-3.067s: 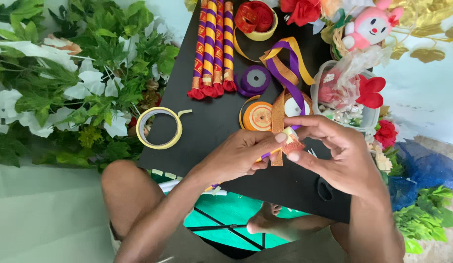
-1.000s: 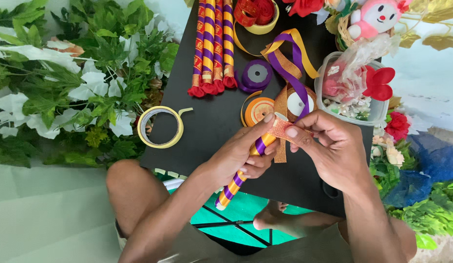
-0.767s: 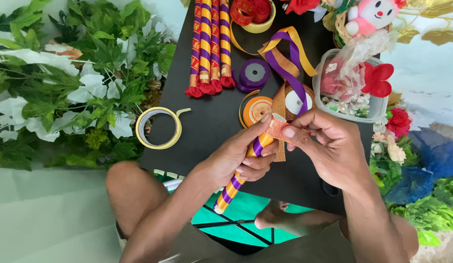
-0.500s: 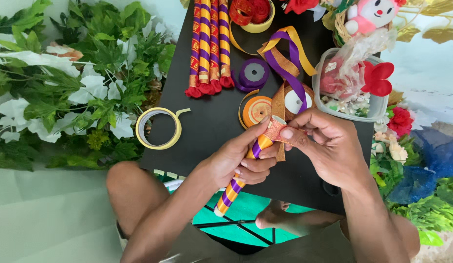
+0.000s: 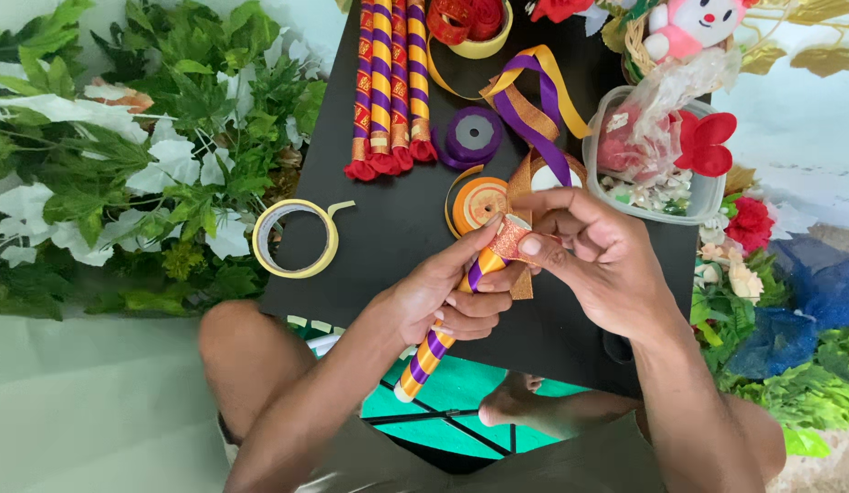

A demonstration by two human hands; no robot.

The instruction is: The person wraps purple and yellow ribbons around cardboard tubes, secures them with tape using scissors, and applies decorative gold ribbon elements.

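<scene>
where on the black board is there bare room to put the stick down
The black board is bare between the tape ring, the finished sticks and the left hand. It is crowded from the ribbon spools to the plastic tub.

Glossy satin ribbon wraps the stick [image 5: 440,340]; the glittery copper ribbon [image 5: 510,239] looks rough, the black board [image 5: 397,210] matt, the tub [image 5: 666,196] clear plastic.
</scene>
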